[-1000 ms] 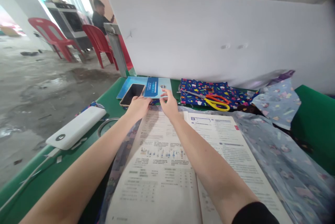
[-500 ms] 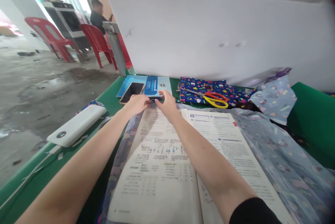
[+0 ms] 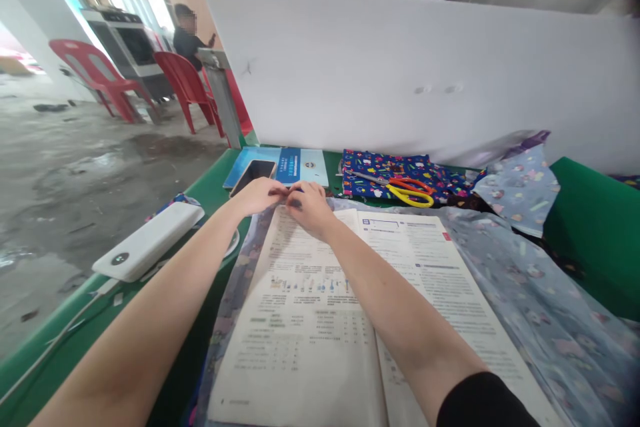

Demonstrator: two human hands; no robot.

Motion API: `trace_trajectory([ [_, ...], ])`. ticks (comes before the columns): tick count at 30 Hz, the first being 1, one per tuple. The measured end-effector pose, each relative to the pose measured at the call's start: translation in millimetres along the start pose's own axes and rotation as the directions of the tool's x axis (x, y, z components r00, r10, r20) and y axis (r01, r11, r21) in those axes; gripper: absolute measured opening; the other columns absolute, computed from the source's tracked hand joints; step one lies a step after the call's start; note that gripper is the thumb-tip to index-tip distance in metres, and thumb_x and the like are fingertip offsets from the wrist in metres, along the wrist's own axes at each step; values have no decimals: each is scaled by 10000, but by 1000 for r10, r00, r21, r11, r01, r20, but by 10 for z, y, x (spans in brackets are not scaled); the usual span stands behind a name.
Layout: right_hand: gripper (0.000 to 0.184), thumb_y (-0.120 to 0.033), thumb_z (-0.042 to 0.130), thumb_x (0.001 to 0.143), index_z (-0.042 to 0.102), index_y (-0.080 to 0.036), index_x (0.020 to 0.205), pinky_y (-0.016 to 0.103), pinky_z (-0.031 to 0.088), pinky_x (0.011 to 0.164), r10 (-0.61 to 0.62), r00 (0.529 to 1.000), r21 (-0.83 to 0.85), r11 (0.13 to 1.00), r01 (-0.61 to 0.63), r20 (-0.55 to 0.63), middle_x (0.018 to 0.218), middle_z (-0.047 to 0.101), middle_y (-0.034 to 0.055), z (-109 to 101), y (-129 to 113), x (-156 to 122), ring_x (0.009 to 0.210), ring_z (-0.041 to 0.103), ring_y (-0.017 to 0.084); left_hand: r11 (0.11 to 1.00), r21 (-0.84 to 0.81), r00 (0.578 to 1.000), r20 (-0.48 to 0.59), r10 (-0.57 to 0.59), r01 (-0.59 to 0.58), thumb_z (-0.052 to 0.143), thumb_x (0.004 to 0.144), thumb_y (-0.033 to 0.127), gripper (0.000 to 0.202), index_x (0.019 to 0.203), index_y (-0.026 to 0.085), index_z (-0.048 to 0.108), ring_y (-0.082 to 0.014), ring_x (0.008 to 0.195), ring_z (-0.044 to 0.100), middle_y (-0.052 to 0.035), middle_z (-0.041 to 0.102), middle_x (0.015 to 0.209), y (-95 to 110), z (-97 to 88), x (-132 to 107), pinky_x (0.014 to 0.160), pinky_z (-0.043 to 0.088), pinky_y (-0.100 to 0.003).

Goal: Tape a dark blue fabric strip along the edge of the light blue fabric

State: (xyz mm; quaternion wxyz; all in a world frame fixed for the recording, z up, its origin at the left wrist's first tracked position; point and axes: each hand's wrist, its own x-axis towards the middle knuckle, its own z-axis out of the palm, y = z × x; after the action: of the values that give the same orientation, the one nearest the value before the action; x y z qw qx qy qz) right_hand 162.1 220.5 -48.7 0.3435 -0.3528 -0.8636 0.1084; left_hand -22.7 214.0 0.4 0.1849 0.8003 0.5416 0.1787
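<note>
An open book [image 3: 305,340] with printed pages lies on a patterned fabric sheet [image 3: 530,280], its pale side up. My left hand [image 3: 260,196] is at the book's top left edge, its thumb and fingers pinched on the fabric's far edge. Right beside it, my right hand [image 3: 309,206] is closed with bent fingers on the same edge, the fingertips of both hands nearly touching. The fingers hide most of the pinched fabric. Just beyond my left hand lies a phone [image 3: 254,175], partly on a blue booklet [image 3: 310,168].
Scissors [image 3: 407,192] with yellow and orange handles rest on folded dark blue fabric [image 3: 385,164]. A white power bank [image 3: 150,240] with a cable lies on the green table [image 3: 60,347] at left. A white board [image 3: 380,67] stands behind. Red chairs [image 3: 183,84] and a seated person [image 3: 187,37] are farther off.
My right hand has curled its raised fingers down and closed in beside my left hand. My left hand has shifted only slightly. The book stays in place; the view has tilted a little.
</note>
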Motion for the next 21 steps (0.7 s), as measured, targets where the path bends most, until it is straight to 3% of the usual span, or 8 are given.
trace_trajectory([
  [9, 58, -271, 651, 851, 702, -248, 835, 393, 321, 975, 122, 992, 6, 993, -122, -10, 1117, 600, 19, 1, 17, 35, 1104, 495, 203, 981, -124, 989, 38, -146, 149, 529, 780, 349, 415, 1128, 177, 674, -170, 729, 672, -43, 745, 1002, 56, -45, -21, 625, 489, -223],
  [14, 42, -262, 669, 839, 707, -247, 826, 384, 325, 994, 117, 993, 2, 993, -117, -24, 1096, 611, 19, 6, 13, 38, 1084, 515, 197, 968, -154, 981, 44, -191, 196, 518, 801, 476, 452, 1088, 166, 677, -148, 547, 593, -49, 737, 932, 103, -43, -33, 485, 449, -247],
  [18, 46, -257, 670, 835, 711, -253, 814, 388, 334, 989, 120, 992, -4, 993, -120, -29, 1078, 617, 21, 20, 25, 34, 1068, 522, 200, 980, -110, 986, 14, -165, 165, 486, 817, 513, 447, 1029, 180, 695, -147, 517, 583, -35, 731, 830, 110, -30, -34, 485, 433, -254],
  [21, 45, -252, 675, 823, 712, -247, 797, 390, 329, 991, 114, 992, -5, 993, -114, -48, 1053, 624, 22, 30, 23, 33, 1042, 530, 196, 989, -65, 991, 4, -132, 132, 478, 822, 478, 414, 1012, 189, 704, -171, 622, 641, -33, 743, 880, 134, -33, -34, 548, 453, -252],
])
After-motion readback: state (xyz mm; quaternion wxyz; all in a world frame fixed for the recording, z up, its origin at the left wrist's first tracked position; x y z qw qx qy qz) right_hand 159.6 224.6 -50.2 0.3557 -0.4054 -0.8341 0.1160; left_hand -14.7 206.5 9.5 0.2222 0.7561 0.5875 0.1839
